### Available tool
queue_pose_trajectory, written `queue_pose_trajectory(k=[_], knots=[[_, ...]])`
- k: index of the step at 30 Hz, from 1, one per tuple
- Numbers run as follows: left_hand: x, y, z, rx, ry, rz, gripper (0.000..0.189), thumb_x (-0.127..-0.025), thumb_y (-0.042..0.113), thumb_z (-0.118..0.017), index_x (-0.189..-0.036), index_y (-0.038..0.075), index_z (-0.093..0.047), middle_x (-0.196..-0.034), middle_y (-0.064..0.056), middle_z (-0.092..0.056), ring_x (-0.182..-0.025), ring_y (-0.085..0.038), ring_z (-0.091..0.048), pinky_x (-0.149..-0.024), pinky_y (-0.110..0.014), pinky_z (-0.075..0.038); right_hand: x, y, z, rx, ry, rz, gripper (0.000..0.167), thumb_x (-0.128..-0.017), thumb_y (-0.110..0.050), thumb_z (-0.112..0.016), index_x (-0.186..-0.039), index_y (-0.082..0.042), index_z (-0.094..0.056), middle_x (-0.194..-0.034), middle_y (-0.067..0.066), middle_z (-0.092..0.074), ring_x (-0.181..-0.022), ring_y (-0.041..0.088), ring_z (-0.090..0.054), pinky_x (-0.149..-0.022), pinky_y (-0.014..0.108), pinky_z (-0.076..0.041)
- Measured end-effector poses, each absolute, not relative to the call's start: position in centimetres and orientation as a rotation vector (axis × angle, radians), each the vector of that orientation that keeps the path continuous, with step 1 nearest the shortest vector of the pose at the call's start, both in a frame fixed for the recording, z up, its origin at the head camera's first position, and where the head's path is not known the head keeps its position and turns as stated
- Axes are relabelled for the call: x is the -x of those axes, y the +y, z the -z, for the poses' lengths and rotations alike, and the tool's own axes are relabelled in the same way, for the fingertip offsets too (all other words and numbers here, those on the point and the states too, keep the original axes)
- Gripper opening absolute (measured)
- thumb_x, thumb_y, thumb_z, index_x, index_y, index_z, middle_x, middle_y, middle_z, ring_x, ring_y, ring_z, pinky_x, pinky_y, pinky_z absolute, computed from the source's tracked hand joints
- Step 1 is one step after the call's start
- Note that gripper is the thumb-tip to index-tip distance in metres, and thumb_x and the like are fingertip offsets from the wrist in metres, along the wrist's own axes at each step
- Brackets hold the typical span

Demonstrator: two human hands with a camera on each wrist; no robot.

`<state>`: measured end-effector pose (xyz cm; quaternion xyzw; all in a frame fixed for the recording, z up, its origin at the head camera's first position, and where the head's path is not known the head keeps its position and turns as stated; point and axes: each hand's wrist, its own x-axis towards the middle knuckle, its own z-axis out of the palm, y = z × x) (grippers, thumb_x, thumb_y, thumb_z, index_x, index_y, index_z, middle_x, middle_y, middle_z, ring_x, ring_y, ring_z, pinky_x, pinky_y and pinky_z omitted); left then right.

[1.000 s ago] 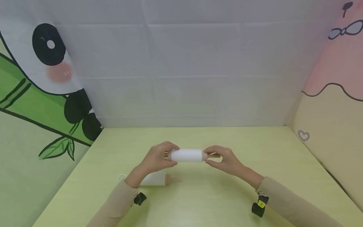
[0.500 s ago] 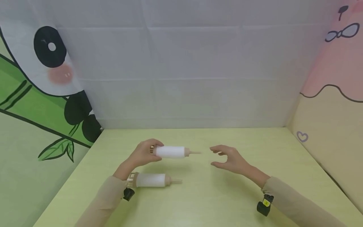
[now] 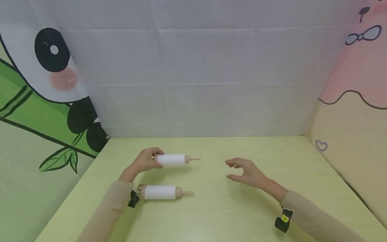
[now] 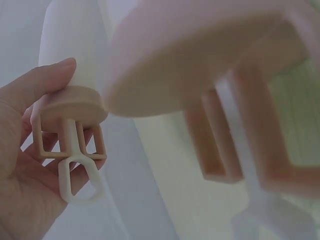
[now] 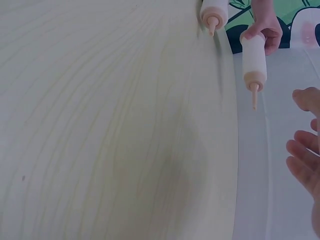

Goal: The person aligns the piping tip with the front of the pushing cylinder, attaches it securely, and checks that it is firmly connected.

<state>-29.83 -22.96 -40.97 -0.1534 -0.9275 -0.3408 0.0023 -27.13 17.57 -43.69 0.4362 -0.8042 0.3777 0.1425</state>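
Observation:
My left hand (image 3: 143, 161) grips a large syringe (image 3: 172, 159) by its rear end, thumb and fingers around the barrel. It has a white barrel, beige end caps and a thin nozzle pointing right. In the left wrist view, beige finger loops and a pale plunger ring (image 4: 80, 179) stick out behind the hand. A second, similar syringe (image 3: 160, 192) lies on the table nearer me, beside my left wrist; its rear end looms large and blurred in the left wrist view. My right hand (image 3: 248, 172) hovers to the right with nothing in it, fingers loosely curved, thumb apart.
The pale yellow wooden table (image 3: 229, 215) runs back to a white cloth wall (image 3: 205, 80). Printed cartoon panels stand at the left and right sides. A small black camera sits on each wrist.
My right hand has let go of the held syringe's nozzle end and drawn slightly right. My left hand has carried that syringe to the left, uncovering the lying one.

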Motion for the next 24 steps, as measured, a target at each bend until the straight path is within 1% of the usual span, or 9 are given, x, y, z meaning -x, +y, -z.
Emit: queue_pose_trajectory(k=[6, 12, 19, 24], knots=[[30.4, -23.6, 41.7, 0.445, -2.978, 1.056, 0.036, -0.066, 0.004, -0.079, -0.099, 0.006, -0.063, -0.101, -0.012, -0.06, -0.087, -0.025, -0.057, -0.068, -0.035, -0.052, 27.2, 17.6, 43.8, -1.269, -2.314, -1.098, 0.043, -0.072, -0.005, -0.075, -0.111, -0.002, -0.06, -0.105, 0.008, -0.063, -0.091, 0.023, -0.06, -0.073, 0.038, -0.054], [30.6, -24.2, 42.3, 0.474, -2.993, 1.059, 0.036, -0.065, 0.001, -0.078, -0.098, 0.002, -0.063, -0.101, -0.014, -0.059, -0.089, -0.03, -0.058, -0.072, -0.04, -0.052, 27.2, 17.5, 43.8, -1.271, -2.328, -1.101, 0.042, -0.073, -0.007, -0.075, -0.112, -0.002, -0.059, -0.106, 0.008, -0.063, -0.091, 0.022, -0.059, -0.074, 0.038, -0.054], [30.9, -25.0, 43.1, 0.435, -3.002, 1.046, 0.036, -0.065, 0.003, -0.079, -0.098, 0.003, -0.064, -0.1, -0.013, -0.06, -0.089, -0.028, -0.057, -0.072, -0.037, -0.052, 27.1, 17.2, 43.8, -1.276, -2.342, -1.103, 0.043, -0.073, -0.007, -0.075, -0.113, -0.002, -0.059, -0.106, 0.007, -0.063, -0.091, 0.023, -0.06, -0.075, 0.036, -0.054], [31.1, -25.4, 43.4, 0.465, -3.003, 1.05, 0.038, -0.065, 0.003, -0.08, -0.099, 0.0, -0.064, -0.1, -0.014, -0.062, -0.09, -0.029, -0.057, -0.075, -0.039, -0.052, 27.1, 17.0, 43.9, -1.289, -2.348, -1.087, 0.043, -0.074, -0.007, -0.074, -0.113, -0.002, -0.059, -0.106, 0.008, -0.063, -0.091, 0.023, -0.06, -0.074, 0.036, -0.053]])
